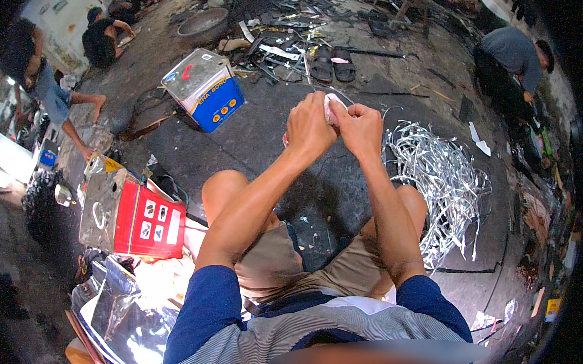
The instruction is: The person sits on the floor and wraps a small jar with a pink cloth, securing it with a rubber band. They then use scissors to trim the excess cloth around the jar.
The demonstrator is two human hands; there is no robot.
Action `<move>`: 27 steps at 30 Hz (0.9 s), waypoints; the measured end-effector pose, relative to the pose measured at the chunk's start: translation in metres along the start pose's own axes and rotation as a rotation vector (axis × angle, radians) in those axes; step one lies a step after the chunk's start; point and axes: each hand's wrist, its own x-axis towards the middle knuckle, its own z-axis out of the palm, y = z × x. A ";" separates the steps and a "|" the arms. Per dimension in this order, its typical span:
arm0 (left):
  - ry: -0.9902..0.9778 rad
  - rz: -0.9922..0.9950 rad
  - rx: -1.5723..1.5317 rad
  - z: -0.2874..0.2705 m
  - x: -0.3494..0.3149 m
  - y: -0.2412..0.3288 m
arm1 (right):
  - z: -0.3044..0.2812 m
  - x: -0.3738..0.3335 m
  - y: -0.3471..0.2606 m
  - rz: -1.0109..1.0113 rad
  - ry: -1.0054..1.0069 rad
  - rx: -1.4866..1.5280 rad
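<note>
Both of my arms reach forward over my knees, and the hands meet close together in front of me. My left hand (pixel 310 123) is closed around a small, crumpled, pinkish-white cloth (pixel 332 107). The thumb and fingers of my right hand (pixel 363 131) pinch the same cloth from the other side. Most of it is hidden inside the left fist, and a bit of pink also shows at that fist's outer edge. Just right of my right forearm lies a loose heap of shiny silver strips (pixel 436 181), beside my right knee.
A blue-and-white square tin (pixel 218 107) stands ahead on the left, and a red one (pixel 150 219) by my left knee. Beyond are black sandals (pixel 331 64), scattered scraps (pixel 278 47) and a round basin (pixel 203 23). Other people (pixel 512 58) crouch or stand at both sides.
</note>
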 end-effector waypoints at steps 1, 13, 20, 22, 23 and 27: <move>-0.024 -0.037 0.011 -0.003 0.000 0.003 | 0.000 0.000 0.001 0.003 -0.001 0.002; -0.033 -0.064 0.261 -0.025 0.014 -0.026 | -0.026 -0.024 -0.023 -0.376 -0.229 -0.088; -0.225 0.002 0.426 -0.039 0.001 -0.038 | -0.061 -0.034 -0.040 -0.607 -0.414 -0.052; -0.286 0.044 0.419 -0.038 -0.007 -0.040 | -0.061 -0.036 -0.041 -0.684 -0.424 0.017; -0.304 0.089 0.396 -0.032 -0.011 -0.037 | -0.059 -0.036 -0.038 -0.739 -0.399 0.036; -0.488 0.214 0.308 -0.029 -0.043 -0.009 | -0.053 -0.025 -0.029 -0.884 -0.360 0.046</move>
